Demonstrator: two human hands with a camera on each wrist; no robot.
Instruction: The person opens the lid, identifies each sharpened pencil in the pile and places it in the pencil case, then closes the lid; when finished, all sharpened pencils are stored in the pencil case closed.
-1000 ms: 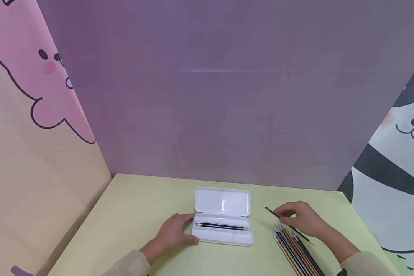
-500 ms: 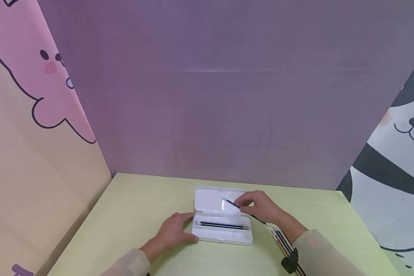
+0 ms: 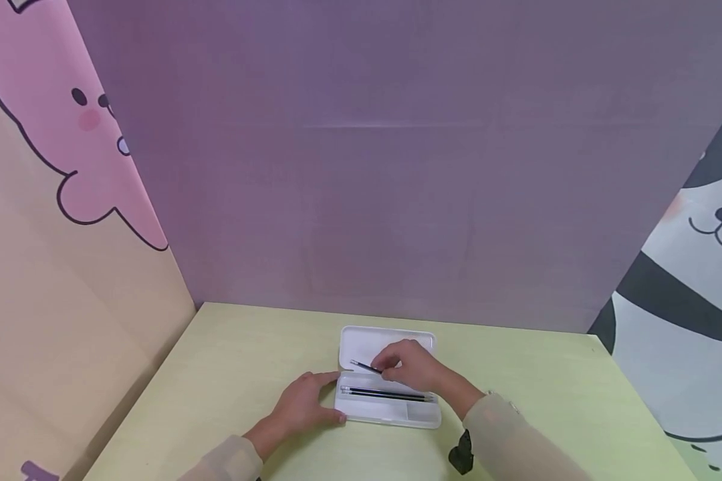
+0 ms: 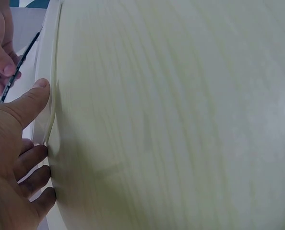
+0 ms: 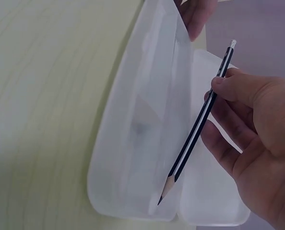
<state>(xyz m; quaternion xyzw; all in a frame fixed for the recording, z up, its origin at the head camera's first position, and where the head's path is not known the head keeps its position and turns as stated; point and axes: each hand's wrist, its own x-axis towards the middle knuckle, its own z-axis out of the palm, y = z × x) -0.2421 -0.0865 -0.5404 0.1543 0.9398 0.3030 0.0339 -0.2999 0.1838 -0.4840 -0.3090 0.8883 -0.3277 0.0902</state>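
An open white plastic pencil case [image 3: 373, 415] lies on the table, lid folded back. Two dark pencils [image 3: 388, 395] lie lengthwise in its tray. My left hand [image 3: 305, 404] holds the case's left end, thumb at the front corner and index finger at the back. With thumb and fingertips, my right hand [image 3: 412, 366] pinches a black-and-white striped pencil [image 5: 197, 124] over the case, near the hinge. In the right wrist view, its sharpened tip slants down over the tray and its capped end points up. The left wrist view shows the left thumb [image 4: 32, 103] along the case's edge.
The pale wood-grain table [image 3: 265, 341] meets a purple backdrop [image 3: 361, 200] behind the case. Side panels carry a pink cartoon figure [image 3: 84, 153] and a panda [image 3: 698, 280]. My right sleeve [image 3: 511, 434] covers the place where loose pencils lay.
My right hand has carried the pencil leftward from beside the loose pencils to over the case. The right sleeve now covers that bundle. My left hand has stayed at the case's left end.
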